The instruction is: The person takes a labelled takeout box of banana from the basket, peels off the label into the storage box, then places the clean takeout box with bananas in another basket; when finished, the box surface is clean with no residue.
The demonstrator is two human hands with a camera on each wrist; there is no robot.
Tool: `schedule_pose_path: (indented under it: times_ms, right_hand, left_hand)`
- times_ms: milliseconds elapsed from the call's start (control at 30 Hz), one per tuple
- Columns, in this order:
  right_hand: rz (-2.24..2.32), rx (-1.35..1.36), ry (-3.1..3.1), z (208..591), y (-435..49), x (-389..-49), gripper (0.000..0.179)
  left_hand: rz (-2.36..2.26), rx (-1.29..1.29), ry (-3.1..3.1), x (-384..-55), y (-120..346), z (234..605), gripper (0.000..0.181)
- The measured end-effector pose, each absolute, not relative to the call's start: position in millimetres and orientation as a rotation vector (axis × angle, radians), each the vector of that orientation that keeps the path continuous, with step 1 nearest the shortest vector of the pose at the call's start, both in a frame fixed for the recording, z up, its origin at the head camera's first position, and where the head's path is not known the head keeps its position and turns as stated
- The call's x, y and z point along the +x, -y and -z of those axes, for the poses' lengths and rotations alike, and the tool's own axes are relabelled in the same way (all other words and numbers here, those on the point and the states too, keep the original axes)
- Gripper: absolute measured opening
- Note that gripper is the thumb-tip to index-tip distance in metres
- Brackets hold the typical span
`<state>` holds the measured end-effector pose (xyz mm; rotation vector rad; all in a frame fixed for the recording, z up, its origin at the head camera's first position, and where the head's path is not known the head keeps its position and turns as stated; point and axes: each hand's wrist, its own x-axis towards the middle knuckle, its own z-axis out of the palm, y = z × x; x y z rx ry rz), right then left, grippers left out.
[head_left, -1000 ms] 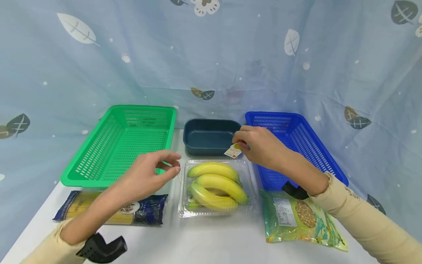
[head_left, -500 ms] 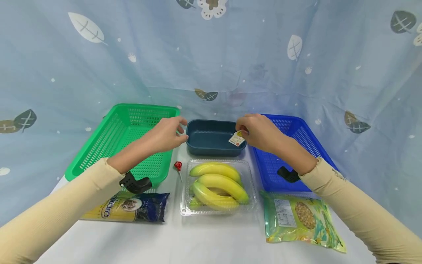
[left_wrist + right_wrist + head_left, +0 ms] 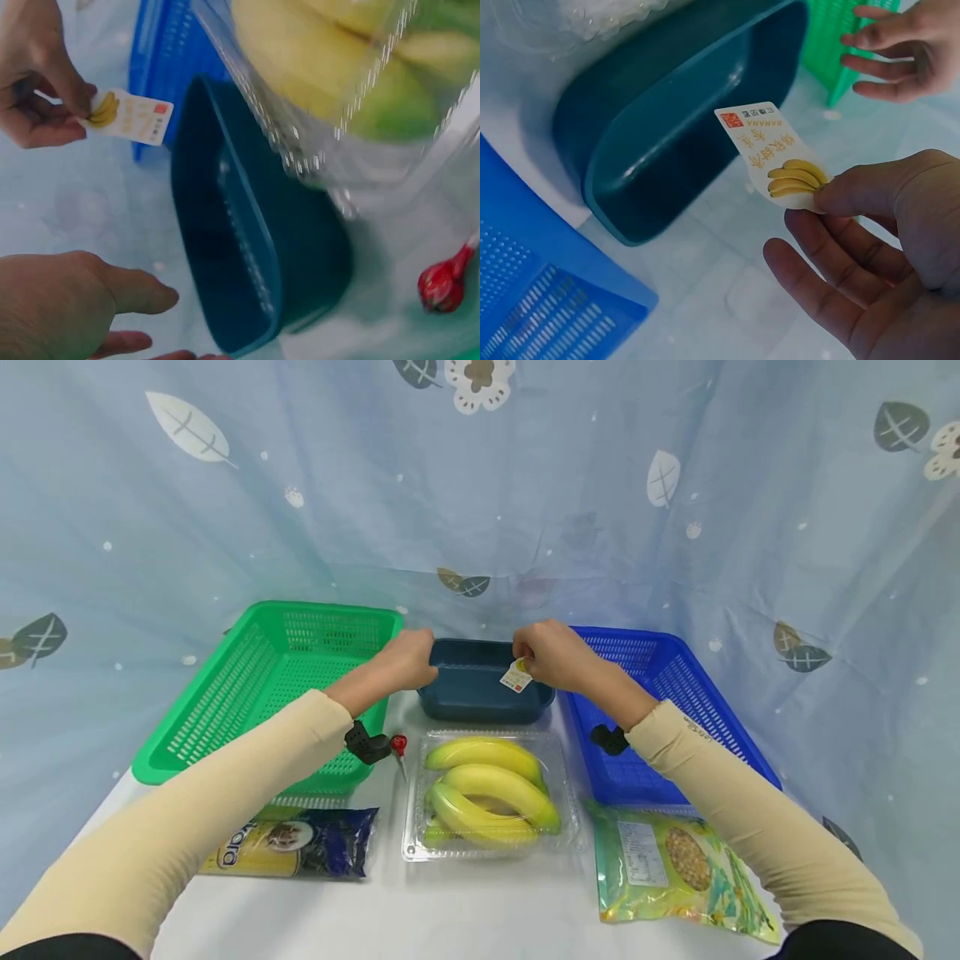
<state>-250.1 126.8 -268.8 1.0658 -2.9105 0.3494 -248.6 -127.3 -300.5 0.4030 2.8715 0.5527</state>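
My right hand (image 3: pixel 553 653) pinches a small white label (image 3: pixel 516 676) between thumb and fingers; in the right wrist view yellow bananas and lettering are printed on the label (image 3: pixel 769 157). It hangs over the right part of a dark teal rectangular bin (image 3: pixel 480 712). At the bin's left end is my left hand (image 3: pixel 411 660); in the left wrist view this hand (image 3: pixel 75 307) has its thumb and fingers stretched toward the rim, holding nothing. A red-wrapped lollipop (image 3: pixel 399 745) lies left of a clear plastic box (image 3: pixel 558 752) containing bananas (image 3: pixel 491 785), in front of the bin.
A green basket (image 3: pixel 255 693) stands at the left and a blue basket (image 3: pixel 675 693) at the right. In front lie a blue-and-yellow pasta pack (image 3: pixel 300 843) and a green bag (image 3: pixel 645 860) with a window. A blue patterned curtain (image 3: pixel 480 493) hangs behind.
My left hand has left the lollipop on the table and moved up and away to the bin's left end. My right hand, still with the label, has moved slightly left and up over the bin.
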Motion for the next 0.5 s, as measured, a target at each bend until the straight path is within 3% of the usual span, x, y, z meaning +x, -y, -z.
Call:
schedule_pose_path:
  times_ms: [133,300,500]
  right_hand:
    - [-0.343,1.067,2.924,277,-123,-260,0.017]
    - [-0.284,1.053,2.951,286,-116,-269,0.018]
    - [-0.181,1.060,2.985,298,-108,-280,0.014]
  left_hand:
    - [-0.493,0.369,-2.885,-265,123,308,0.047]
    - [-0.403,0.312,-2.899,-278,115,319,0.004]
    - [-0.281,0.336,-2.890,-284,107,330,0.020]
